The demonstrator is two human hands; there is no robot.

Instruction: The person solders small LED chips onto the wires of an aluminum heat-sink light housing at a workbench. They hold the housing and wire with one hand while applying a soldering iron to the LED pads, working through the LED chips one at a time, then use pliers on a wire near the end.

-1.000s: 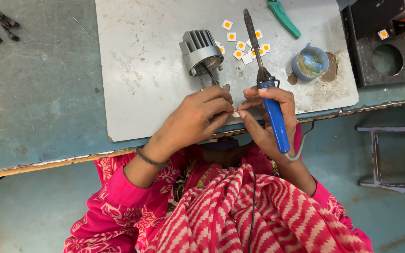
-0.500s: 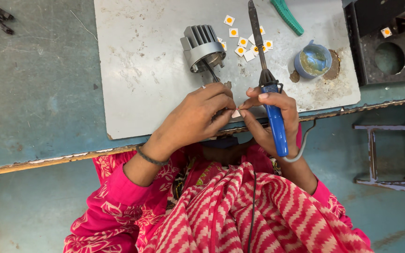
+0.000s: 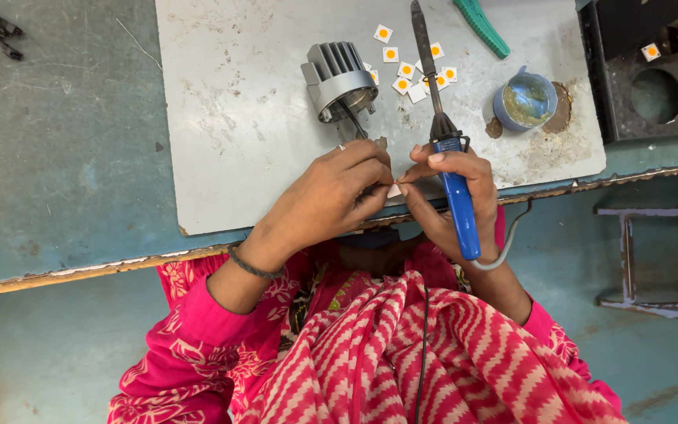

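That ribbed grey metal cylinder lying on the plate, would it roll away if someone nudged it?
Probably, a little: the ribbed grey metal cylinder lies on its side on the flat grey plate. Its fins and the dark wires trailing from it would likely stop it soon. It looks solid, so fairly heavy.

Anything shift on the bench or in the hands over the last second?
Nothing visibly changed. The left hand and right hand stay pinched on the small white chip, the blue soldering iron stays in the right hand, and the finned housing is unmoved.
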